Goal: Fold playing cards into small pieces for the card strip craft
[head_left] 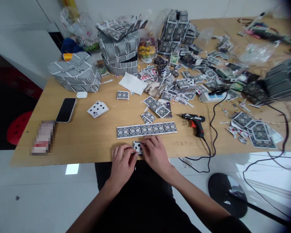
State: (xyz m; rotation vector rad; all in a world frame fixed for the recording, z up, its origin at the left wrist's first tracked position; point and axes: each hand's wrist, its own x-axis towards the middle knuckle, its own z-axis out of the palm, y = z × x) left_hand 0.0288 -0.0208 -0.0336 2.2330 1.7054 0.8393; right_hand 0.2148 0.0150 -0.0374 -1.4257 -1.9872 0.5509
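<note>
A playing card (137,147), its face with black spade pips upward, lies at the table's front edge between my hands. My left hand (123,160) pinches its left end, fingers bent and thumb at the near edge. On its right end, my right hand (155,153) presses with curled fingers, hiding that part. Just beyond is a strip of joined cards (146,129) with patterned backs up. Small folded card pieces (147,117) and overlapping cards (157,106) sit behind the strip. One folded piece (122,95) lies alone farther left.
A hot glue gun (196,124) with a black cord rests to the right. A phone (66,110) and a card stack (97,109) lie left. Woven card baskets (118,48) and a heap of cards (184,81) stand behind, near a power strip (214,97).
</note>
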